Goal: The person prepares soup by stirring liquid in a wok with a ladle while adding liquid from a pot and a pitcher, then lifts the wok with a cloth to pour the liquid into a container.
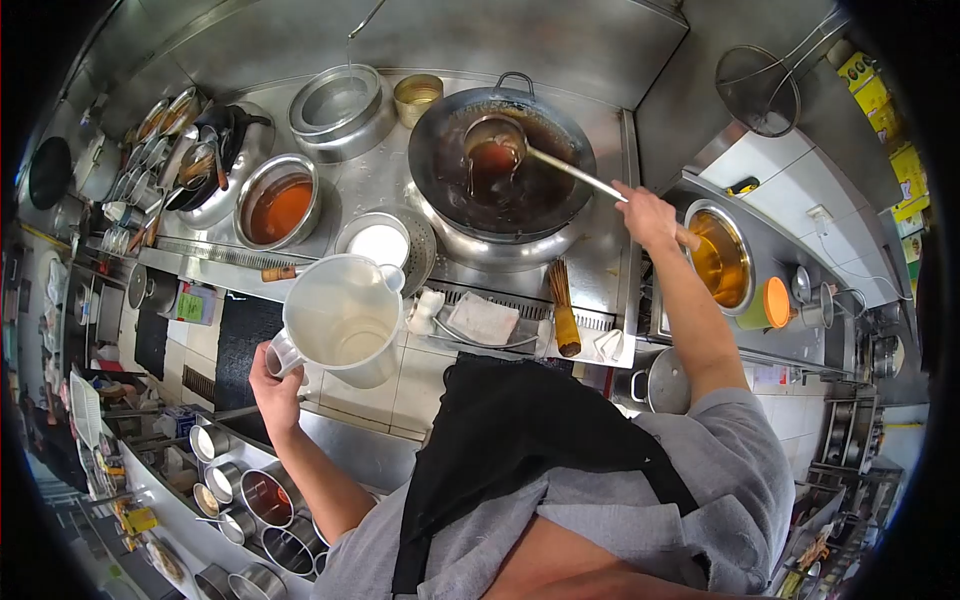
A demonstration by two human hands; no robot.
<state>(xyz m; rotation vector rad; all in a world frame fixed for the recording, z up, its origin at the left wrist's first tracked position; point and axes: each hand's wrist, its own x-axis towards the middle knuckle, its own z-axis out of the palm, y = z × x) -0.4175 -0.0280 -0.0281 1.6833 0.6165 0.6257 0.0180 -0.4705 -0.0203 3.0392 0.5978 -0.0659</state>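
My left hand (276, 386) is closed around the handle of a translucent plastic pitcher (342, 320), which holds little or nothing that I can make out. In my right hand (648, 217) is the long handle of a ladle (495, 140). The ladle's bowl is over the dark wok (440, 190), with reddish-brown liquid in it and in the wok below. Just behind the pitcher, a bowl of white stuff (380, 245) sits by a perforated steel strainer (422, 262).
A steel pot of red-orange liquid (313, 215) stands left of the wok. At right is a steel basin of yellow oil (745, 290) near an orange-rimmed cup (776, 302). A bamboo brush (566, 325) and a folded white cloth (484, 317) lie along the stove's front edge.
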